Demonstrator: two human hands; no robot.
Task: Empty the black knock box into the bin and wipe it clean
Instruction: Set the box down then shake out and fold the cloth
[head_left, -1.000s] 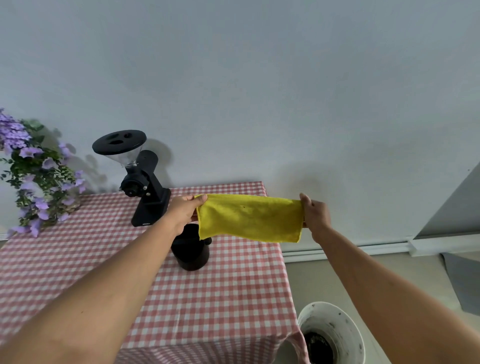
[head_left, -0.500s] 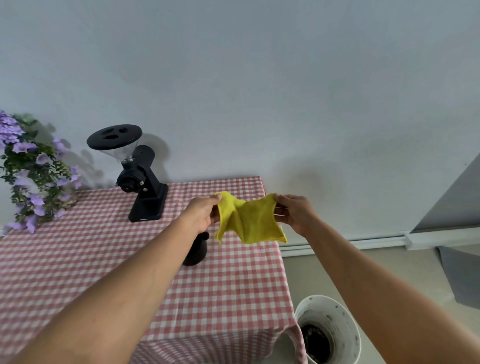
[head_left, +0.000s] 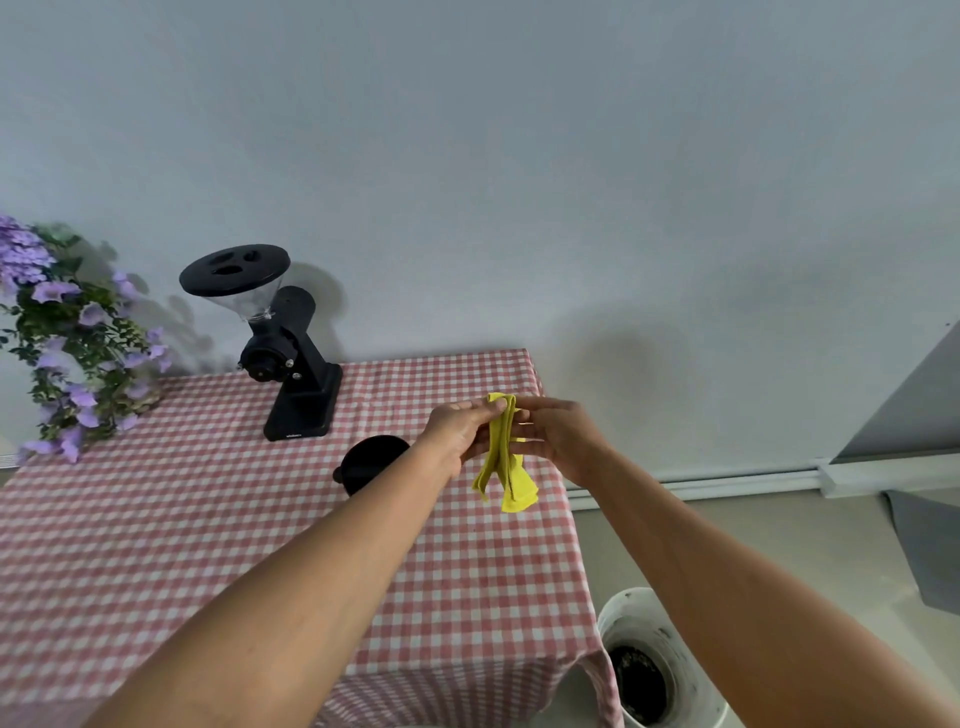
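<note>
Both hands hold a yellow cloth (head_left: 505, 462) folded in half above the table's right side. My left hand (head_left: 457, 434) pinches its top edge from the left, and my right hand (head_left: 558, 436) presses against it from the right. The cloth's lower ends hang loose. The black knock box (head_left: 366, 462) stands on the red-checked tablecloth (head_left: 208, 530) just left of my left wrist, which covers part of it. A white bin (head_left: 670, 654) with dark grounds inside sits on the floor by the table's near right corner, partly behind my right forearm.
A black coffee grinder (head_left: 291, 353) with a clear hopper stands at the back of the table near the wall. Purple flowers (head_left: 67, 343) hang at the far left. A grey mat (head_left: 930, 545) lies on the floor at the right.
My hands have come together, folding the cloth from a wide stretched sheet into a narrow hanging fold. The view has dropped a little, so the knock box shows more.
</note>
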